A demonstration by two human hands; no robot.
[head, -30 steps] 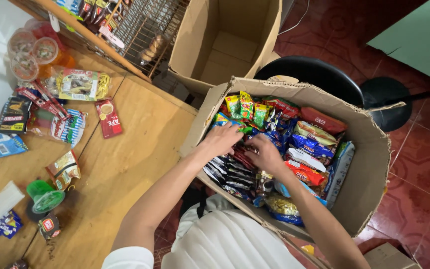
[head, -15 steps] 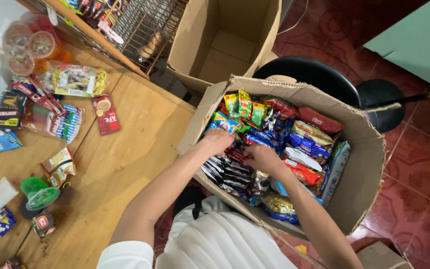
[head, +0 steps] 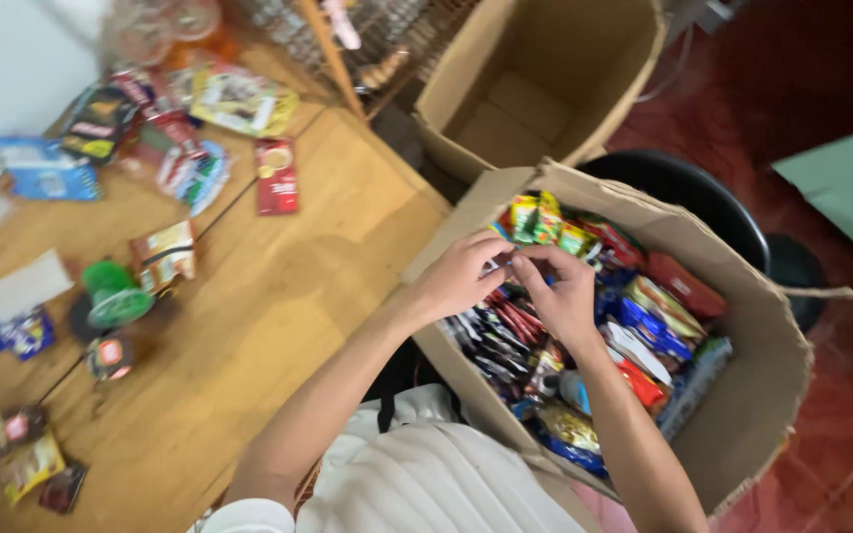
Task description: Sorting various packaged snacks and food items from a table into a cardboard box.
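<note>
A: Item one, fingers. Our left hand [head: 456,279] and right hand [head: 563,293] meet at frame centre, fingertips [head: 502,265] pinched together on something small; what it is, we cannot tell, it is hidden between them.

B: Location?

A: Over the box [head: 762,395], centre right, just above its dark sachets [head: 501,341]. Green packets [head: 545,217] stand at the box's upper edge, red and blue packs [head: 659,311] to the right.

B: Step in hand, by our judgement?

A: Picking or separating one piece from the packed rows. The next move calls for a firm pinch and a clean lift clear of the neighbours.

B: Surroundings?

A: Table [head: 278,326] at left with scattered packets; green tape holder [head: 116,296] lower left; empty carton [head: 535,79] at top.
</note>
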